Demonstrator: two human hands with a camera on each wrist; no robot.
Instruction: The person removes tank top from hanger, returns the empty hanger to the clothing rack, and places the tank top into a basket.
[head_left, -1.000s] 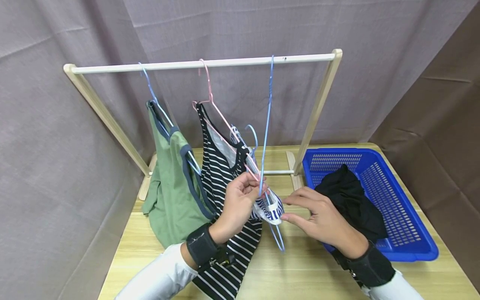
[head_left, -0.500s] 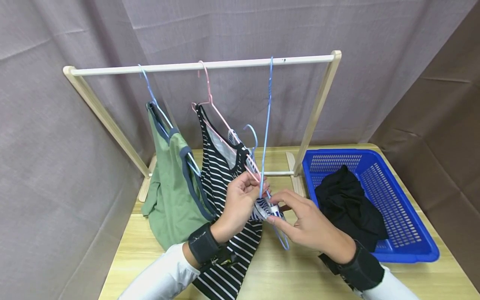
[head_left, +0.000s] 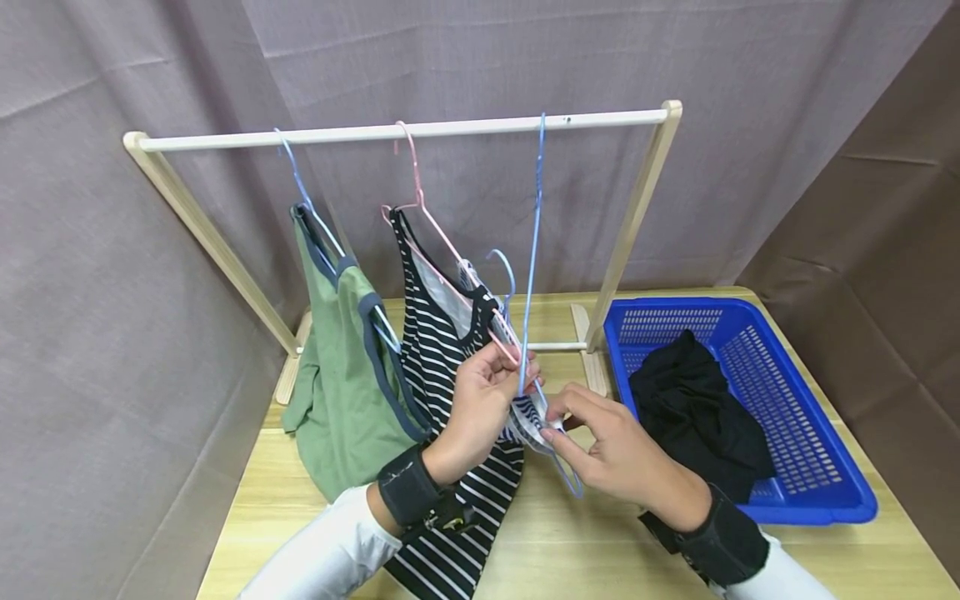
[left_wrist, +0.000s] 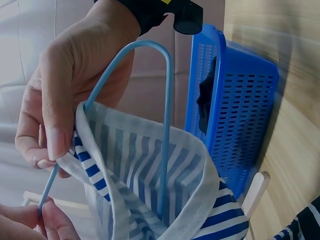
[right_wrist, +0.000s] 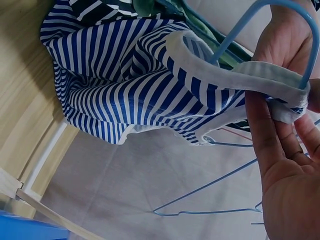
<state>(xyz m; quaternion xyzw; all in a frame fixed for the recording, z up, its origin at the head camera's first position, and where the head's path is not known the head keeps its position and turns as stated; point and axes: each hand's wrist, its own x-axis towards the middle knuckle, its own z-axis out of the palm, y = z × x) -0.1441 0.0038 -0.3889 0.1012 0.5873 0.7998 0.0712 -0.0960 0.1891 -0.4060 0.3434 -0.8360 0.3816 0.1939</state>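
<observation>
"Head view: where's the striped garment (head_left: pixel 527 423)?"
"At the right hand's (head_left: pixel 611 442) nine o'clock, its edge pinched there. That hand's moved nineward since a second ago. The left hand (head_left: pixel 480 396) pinches the blue hanger (head_left: pixel 512 279)."
"Left wrist?"
"Light, limp cloth, I'd judge; hold the pale binding (left_wrist: pixel 197 212)."
"Right wrist?"
"Stiff wire, probably slippery."

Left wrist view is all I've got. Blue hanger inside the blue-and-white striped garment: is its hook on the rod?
Observer: No, the hook sits below the white rod.
Operator: Any hanger on the rod that isn't blue?
Observer: Yes, a pink hanger, carrying the black-and-white striped top.
Operator: I only get a dark sliver in the blue basket. What is it?
Observer: Black cloth, bunched up.
</observation>
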